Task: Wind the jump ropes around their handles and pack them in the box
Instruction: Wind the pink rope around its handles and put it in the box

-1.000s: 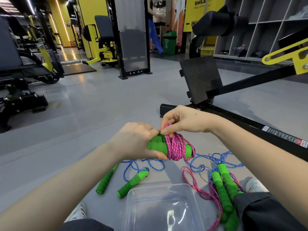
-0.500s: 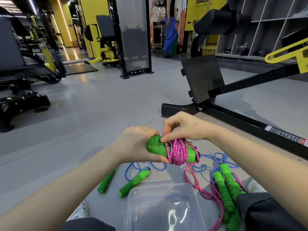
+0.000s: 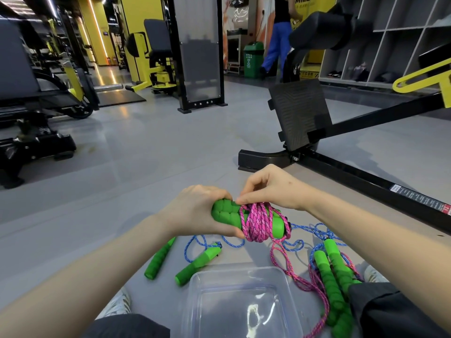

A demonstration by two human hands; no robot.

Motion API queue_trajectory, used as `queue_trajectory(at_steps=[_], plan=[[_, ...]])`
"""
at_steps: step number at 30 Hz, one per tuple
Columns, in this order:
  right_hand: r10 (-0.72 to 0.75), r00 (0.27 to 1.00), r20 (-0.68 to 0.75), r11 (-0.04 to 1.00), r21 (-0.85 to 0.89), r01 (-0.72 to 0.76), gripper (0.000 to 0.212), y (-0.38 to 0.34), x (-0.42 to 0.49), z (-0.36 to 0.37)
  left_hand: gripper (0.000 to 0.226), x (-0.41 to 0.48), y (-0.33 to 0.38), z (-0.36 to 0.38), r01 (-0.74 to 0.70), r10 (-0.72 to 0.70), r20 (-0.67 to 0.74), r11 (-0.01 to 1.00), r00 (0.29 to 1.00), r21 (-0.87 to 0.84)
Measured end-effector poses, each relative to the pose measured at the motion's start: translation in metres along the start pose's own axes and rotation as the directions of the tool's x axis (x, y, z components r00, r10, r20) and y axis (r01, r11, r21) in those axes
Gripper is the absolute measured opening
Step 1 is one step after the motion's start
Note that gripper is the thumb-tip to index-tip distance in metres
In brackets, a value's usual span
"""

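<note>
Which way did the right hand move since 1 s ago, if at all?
Yes, slightly: the right hand dropped away from the black machine base, and pinches the pink rope at the green handles.

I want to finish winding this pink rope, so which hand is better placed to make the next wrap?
Right. The right hand pinches the pink rope at the top of the coil, while the left hand grips the green handles and steadies them, so it is probably best left there.
</note>
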State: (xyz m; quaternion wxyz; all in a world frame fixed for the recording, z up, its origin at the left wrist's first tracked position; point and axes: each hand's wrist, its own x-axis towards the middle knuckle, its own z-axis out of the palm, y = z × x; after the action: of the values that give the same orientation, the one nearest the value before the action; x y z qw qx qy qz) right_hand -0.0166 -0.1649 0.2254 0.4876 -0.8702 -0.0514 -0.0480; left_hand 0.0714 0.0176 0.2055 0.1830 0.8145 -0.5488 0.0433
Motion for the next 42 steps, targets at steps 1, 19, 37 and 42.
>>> queue_trajectory(at_steps=[1,19,37,42], plan=[[-0.01,1.0,-0.003,1.0,0.002,0.01,0.015,0.0,0.0,-0.001,0.076,-0.001,-0.002,-0.001,0.006,-0.006,-0.009,1.0,1.0,-0.008],[0.021,0.994,0.11,0.973,-0.232,0.005,0.054,-0.003,0.001,0.003,0.071,-0.004,-0.006,0.008,0.134,-0.14,-0.032,0.98,0.99,-0.144],[-0.055,0.993,0.109,0.952,-0.294,0.085,0.035,-0.005,-0.007,0.001,0.069,0.002,-0.001,0.011,0.076,-0.104,-0.133,0.977,0.986,-0.197],[-0.187,0.982,-0.016,0.947,-0.269,0.176,0.045,0.0,-0.007,0.004,0.067,0.001,-0.007,0.007,0.086,-0.121,-0.179,0.978,0.976,-0.191]])
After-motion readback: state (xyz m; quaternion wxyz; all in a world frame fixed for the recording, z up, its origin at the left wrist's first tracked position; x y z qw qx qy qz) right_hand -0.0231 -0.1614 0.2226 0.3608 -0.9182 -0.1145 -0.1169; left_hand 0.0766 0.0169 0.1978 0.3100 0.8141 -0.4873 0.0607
